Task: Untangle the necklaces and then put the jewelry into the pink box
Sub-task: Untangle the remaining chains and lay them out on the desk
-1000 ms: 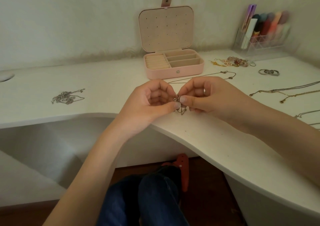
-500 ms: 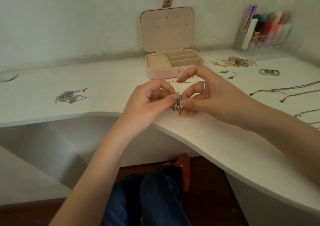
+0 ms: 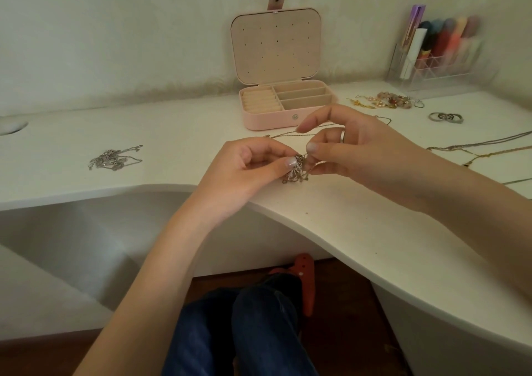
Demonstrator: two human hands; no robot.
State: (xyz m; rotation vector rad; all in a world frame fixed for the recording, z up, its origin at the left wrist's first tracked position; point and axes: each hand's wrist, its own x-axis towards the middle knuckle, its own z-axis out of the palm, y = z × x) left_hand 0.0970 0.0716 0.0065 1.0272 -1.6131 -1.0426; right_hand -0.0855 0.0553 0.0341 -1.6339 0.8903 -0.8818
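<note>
Nearest, the left hand (image 3: 247, 171) pinches a tangled clump of thin silver necklace chains (image 3: 298, 171) between thumb and forefinger, low over the white curved desk (image 3: 359, 231). Just right of those fingertips, the right hand (image 3: 354, 151) pinches the same clump with thumb and middle finger, its forefinger raised and outstretched. Beyond both hands the pink rectangular jewelry box (image 3: 285, 107) sits open.
</note>
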